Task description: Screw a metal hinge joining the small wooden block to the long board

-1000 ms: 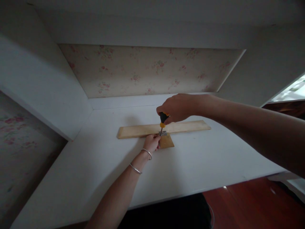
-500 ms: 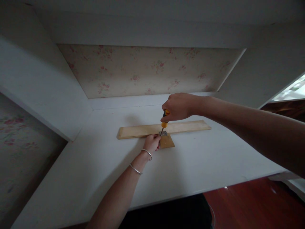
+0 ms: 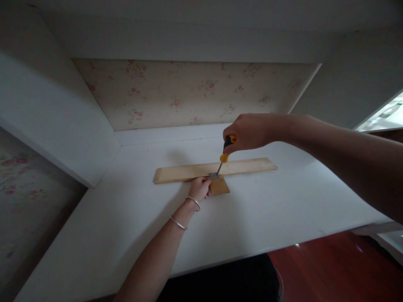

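My right hand (image 3: 244, 132) is wrapped round a yellow and black screwdriver (image 3: 224, 157), its shaft slanting down to a small metal hinge (image 3: 214, 175). The hinge lies across the joint between a long pale wooden board (image 3: 179, 172) and a short wooden piece (image 3: 221, 186). My left hand (image 3: 200, 187), with two silver bangles on the wrist and forearm, is closed at the left edge of the short piece, thumb close to the hinge. Its fingertips are partly hidden.
The wood lies on a white desktop (image 3: 126, 209) with a front edge close to my body. White panels (image 3: 53, 96) enclose it at the left and above. Floral wallpaper (image 3: 189, 92) covers the back. Red wooden flooring (image 3: 317, 268) shows at lower right.
My right hand has shifted up and to the right, and the screwdriver now leans further right, its tip at the hinge's right part. My left hand keeps its hold on the short piece.
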A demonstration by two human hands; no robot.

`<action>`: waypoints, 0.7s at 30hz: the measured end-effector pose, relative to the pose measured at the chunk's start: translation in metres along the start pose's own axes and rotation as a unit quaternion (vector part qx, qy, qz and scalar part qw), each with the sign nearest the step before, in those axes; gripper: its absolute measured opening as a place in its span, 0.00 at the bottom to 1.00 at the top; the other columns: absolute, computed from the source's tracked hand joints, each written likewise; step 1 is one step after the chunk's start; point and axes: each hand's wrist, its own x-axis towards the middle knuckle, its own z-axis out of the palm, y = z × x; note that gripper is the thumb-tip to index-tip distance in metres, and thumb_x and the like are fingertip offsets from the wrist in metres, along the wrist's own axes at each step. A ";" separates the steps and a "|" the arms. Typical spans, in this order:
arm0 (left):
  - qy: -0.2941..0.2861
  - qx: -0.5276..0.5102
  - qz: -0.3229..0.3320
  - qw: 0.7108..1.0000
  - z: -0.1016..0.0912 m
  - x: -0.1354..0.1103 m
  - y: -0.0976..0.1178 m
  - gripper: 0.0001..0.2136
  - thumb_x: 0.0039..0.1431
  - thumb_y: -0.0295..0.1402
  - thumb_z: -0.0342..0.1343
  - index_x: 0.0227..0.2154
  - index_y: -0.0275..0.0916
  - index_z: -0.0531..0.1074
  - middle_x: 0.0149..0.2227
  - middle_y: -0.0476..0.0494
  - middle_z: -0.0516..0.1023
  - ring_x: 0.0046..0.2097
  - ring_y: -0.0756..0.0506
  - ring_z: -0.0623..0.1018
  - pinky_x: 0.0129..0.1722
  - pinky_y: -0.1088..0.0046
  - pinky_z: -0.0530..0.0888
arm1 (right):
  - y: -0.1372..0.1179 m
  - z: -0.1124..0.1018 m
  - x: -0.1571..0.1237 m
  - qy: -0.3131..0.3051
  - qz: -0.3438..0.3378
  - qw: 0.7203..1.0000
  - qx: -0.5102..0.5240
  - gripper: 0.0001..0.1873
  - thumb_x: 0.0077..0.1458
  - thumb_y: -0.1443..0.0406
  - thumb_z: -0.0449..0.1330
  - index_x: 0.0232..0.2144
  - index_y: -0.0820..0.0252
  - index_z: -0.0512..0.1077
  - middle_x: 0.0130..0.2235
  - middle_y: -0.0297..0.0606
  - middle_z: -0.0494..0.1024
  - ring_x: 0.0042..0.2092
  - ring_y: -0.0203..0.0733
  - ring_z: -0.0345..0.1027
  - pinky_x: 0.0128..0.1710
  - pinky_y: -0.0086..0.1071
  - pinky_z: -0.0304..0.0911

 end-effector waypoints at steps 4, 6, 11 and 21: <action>0.002 0.001 0.005 1.000 0.001 0.000 0.000 0.08 0.55 0.32 0.50 0.23 0.35 0.68 0.14 0.54 0.63 0.14 0.55 0.64 0.13 0.80 0.54 | 0.007 0.014 -0.013 -0.016 0.000 0.999 0.028 0.21 0.51 0.49 0.56 0.41 0.53 0.75 0.35 0.38 0.78 0.36 0.43 0.69 0.33 0.33 0.55; 0.003 0.001 0.007 1.000 0.001 0.001 0.000 0.08 0.54 0.32 0.51 0.23 0.35 0.68 0.14 0.54 0.64 0.14 0.55 0.64 0.13 0.80 0.53 | 0.009 0.019 -0.015 -0.017 0.001 0.999 0.034 0.20 0.52 0.49 0.56 0.41 0.53 0.74 0.35 0.38 0.78 0.36 0.43 0.69 0.33 0.33 0.55; 0.004 0.002 0.008 1.000 0.001 0.002 -0.001 0.08 0.54 0.33 0.51 0.24 0.35 0.69 0.15 0.54 0.63 0.14 0.55 0.64 0.13 0.80 0.53 | 0.009 0.021 -0.010 -0.010 -0.004 0.999 0.047 0.20 0.52 0.50 0.56 0.42 0.54 0.74 0.35 0.38 0.78 0.35 0.41 0.69 0.33 0.31 0.55; -0.005 -0.004 0.013 1.000 0.001 0.003 -0.003 0.08 0.54 0.33 0.51 0.25 0.34 0.69 0.16 0.54 0.65 0.14 0.56 0.63 0.13 0.80 0.53 | 0.005 0.022 -0.007 -0.011 -0.011 0.999 0.035 0.18 0.52 0.52 0.56 0.40 0.54 0.74 0.35 0.38 0.78 0.35 0.42 0.69 0.33 0.32 0.56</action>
